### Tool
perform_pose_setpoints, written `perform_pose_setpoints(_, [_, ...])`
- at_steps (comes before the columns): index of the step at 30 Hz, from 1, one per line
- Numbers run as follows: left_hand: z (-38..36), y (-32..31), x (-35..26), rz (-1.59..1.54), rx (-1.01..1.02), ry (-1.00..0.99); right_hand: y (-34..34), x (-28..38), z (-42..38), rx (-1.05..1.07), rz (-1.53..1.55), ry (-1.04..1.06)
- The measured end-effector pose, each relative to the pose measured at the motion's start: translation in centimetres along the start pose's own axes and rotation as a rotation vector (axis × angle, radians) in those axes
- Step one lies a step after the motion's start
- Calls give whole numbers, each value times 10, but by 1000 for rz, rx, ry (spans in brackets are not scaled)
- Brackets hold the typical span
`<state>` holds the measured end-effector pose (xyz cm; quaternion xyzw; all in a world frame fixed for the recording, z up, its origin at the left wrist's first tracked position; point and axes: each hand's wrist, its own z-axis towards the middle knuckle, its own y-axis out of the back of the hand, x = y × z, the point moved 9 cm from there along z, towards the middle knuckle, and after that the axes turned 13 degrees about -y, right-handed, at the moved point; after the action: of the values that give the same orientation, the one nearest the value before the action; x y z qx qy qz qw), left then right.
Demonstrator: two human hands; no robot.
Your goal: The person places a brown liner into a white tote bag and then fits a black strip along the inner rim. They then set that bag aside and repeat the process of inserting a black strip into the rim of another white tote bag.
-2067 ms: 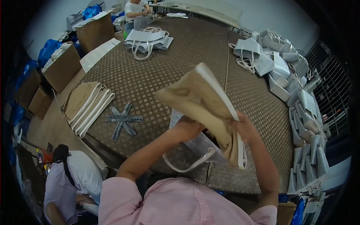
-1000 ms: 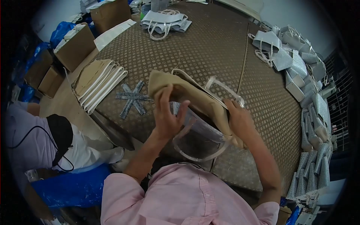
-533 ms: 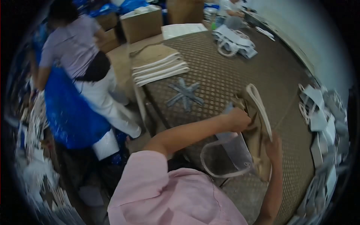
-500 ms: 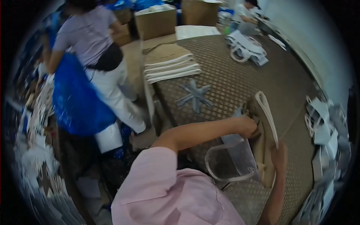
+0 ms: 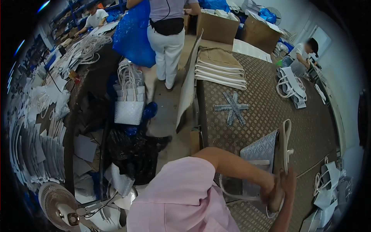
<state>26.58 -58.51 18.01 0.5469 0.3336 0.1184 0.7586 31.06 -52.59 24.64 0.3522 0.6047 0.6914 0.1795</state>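
Note:
A brown folded piece with a white edge [image 5: 286, 145] stands on its side at the table's near right, its white edge bent into a narrow loop at the top. My right hand [image 5: 288, 181] is closed on its white-edged side. Reaching across, my left hand [image 5: 271, 190] is against the lower part of the brown piece; its fingers are blurred and partly hidden. Beneath my left forearm lies a silver-grey patterned bag [image 5: 259, 149] with a pale handle. Farther up the table are a stack of brown white-edged pieces [image 5: 220, 67] and crossed grey strips [image 5: 232, 108].
White-handled bags [image 5: 292, 87] lie at the far right, more bags [image 5: 332, 183] at the near right. Left of the aisle stand piled grey pieces [image 5: 34, 154] and a fan [image 5: 58, 207]. A person [image 5: 168, 34] stands in the aisle by a blue plastic bag [image 5: 135, 36]. Cartons [image 5: 218, 29] stand behind.
My view has swung left. My left hand has moved from the upper part of the brown piece to its lower part. More of the silver-grey bag shows. The person has turned away.

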Motion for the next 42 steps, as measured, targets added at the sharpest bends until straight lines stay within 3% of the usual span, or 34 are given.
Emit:
perform_pose_setpoints(1, [3, -9, -5, 101, 157, 35, -10, 14, -1, 58, 17, 42])
perform_pose_setpoints(3, [4, -25, 12, 1, 120, 11, -28, 12, -7, 130, 20, 78])
perform_pose_setpoints(5, [-11, -19, 21, -70, 128, 127, -20, -17, -14, -98, 41, 10])
perform_pose_setpoints(6, [-40, 0, 21, -44, 163, 272, -16, -17, -22, -108, 46, -10])
perform_pose_setpoints(8, [-97, 51, 18, 7, 38, 442, -7, -4, -44, -156, 291, -27])
perform_pose_setpoints(10, [-136, 68, 33, 317, -136, 376, -21, 6, -51, -58, 213, -60])
perform_pose_setpoints(12, [-162, 78, 31, 245, -312, 368, -26, 33, -53, 28, 173, 41])
perform_pose_setpoints(13, [-165, 73, 30, 239, -294, 348, -23, 31, -56, 18, 183, 17])
perform_pose_setpoints(15, [-227, 120, 36, 158, -1145, 473, -16, 34, -52, 9, 213, 21])
perform_pose_setpoints(16, [-227, 123, 47, 171, -1127, 460, -13, 37, -48, -2, 230, 26])
perform_pose_setpoints(18, [-239, 118, 77, -6, -1322, 571, -31, 19, -50, 251, 229, -132])
perform_pose_setpoints(22, [-210, 104, 104, -337, -1193, 429, -16, 28, -48, 215, 288, -123])
perform_pose_setpoints(24, [-218, 98, 117, -451, -1273, 434, -18, 26, -49, 275, 184, -91])
perform_pose_setpoints(27, [-212, 108, 120, -450, -1220, 361, -25, 5, -44, 469, -96, -313])
perform_pose_setpoints(29, [-208, 111, 123, -533, -1208, 372, -15, 6, -33, 245, 4, -256])
perform_pose_setpoints(31, [-206, 94, 139, -711, -1249, 351, -10, 18, -18, 179, 265, -337])
perform_pose_setpoints(33, [-205, 91, 138, -702, -1237, 343, -13, 40, -2, 47, 448, -263])
perform_pose_setpoints(36, [-208, 86, 139, -624, -1271, 331, -15, 67, 28, -62, 396, -256])
perform_pose_setpoints(40, [-214, 80, 144, -703, -1289, 310, -21, 67, 44, -110, 244, -234])
perform_pose_setpoints(42, [-215, 75, 144, -732, -1281, 329, -14, 68, 41, 109, 286, -168])
